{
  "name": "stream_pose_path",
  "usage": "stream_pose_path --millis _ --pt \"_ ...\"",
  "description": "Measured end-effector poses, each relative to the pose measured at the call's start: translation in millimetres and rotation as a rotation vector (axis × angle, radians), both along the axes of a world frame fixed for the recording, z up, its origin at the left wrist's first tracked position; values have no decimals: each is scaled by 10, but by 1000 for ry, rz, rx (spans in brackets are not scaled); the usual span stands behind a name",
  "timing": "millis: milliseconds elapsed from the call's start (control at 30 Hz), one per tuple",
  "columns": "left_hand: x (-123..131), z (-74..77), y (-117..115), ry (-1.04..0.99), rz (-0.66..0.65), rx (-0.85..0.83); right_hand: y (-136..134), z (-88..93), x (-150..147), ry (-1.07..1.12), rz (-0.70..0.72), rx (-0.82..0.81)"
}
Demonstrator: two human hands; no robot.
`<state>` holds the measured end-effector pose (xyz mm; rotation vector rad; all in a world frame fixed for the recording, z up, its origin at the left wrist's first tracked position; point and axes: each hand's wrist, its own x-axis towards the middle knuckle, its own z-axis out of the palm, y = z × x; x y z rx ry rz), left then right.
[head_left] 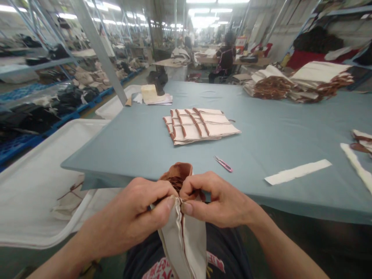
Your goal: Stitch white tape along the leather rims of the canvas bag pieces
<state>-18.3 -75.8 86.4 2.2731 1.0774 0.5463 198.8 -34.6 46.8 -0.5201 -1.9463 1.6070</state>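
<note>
Both my hands grip a cream cloth bag (pixel 186 240) with brown trim, held over my lap at the near edge of the blue-grey table (pixel 139 139). My left hand (pixel 136 213) pinches the bag's top seam between thumb and fingers. Right beside it, my right hand (pixel 215 199) pinches the same seam, thumbs almost touching. The bag's brown-edged mouth (pixel 178 174) bunches up above my fingers. Its cream body hangs down between my wrists.
A fanned stack of finished bags (pixel 200 126) lies mid-table, with pink thread snips (pixel 223 164) nearer me. A white cloth strip (pixel 298 171) lies at right. Bag piles (pixel 299 81) sit far right. White cloth bins (pixel 35 182) stand left. A seated person (pixel 225 58) works far back.
</note>
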Motion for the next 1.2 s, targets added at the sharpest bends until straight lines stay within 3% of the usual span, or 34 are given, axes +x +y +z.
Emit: stream_pose_path --millis 167,367,500,700,933,1200 --pt "53 -11 -73 -50 51 -75 -61 59 -17 -51 -37 41" --pt "80 27 -251 -4 123 -41 -184 112 -52 -52 -214 313" --pt "106 56 -266 -25 154 -36 -199 72 -76 -21 -243 323" --pt "178 -26 -136 -154 125 -139 -166 -60 -121 53 -204 143" --pt "164 -274 31 -326 79 -283 -73 -183 -77 107 -67 -261" --pt "66 -371 165 -439 29 -489 102 -164 -114 -20 3 -359"
